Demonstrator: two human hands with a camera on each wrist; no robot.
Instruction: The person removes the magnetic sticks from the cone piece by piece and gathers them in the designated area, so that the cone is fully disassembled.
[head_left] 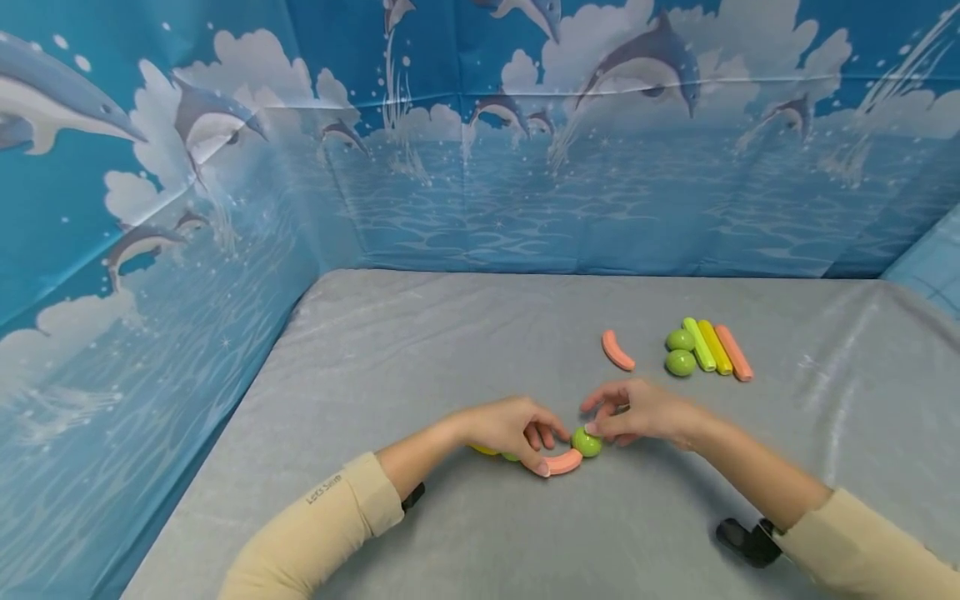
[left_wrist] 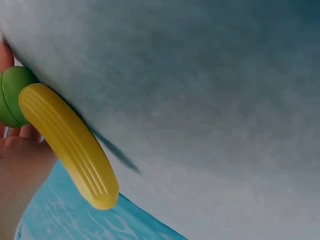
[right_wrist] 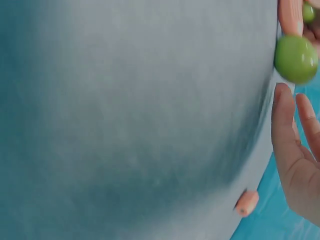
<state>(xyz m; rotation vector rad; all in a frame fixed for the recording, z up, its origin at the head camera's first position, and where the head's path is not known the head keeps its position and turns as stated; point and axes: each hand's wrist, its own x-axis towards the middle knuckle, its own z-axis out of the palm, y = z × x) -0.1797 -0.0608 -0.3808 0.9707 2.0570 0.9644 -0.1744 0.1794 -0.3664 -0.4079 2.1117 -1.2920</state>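
My left hand is over a row of toy pieces, its thumb and fingers on either side of an orange curved piece. At the right end of that piece sits a green ball, near the left index fingertip. Further left, mostly behind the hand, the row continues with another green ball and a yellow curved piece, which touch each other. My right hand is beside the right-hand green ball, thumb tip right at it, fingers loosely bent; the right wrist view shows nothing between them.
A loose orange curved piece lies beyond the right hand. Further right are two green balls and three straight sticks, light green, yellow and orange. Dolphin-print curtains border the grey table.
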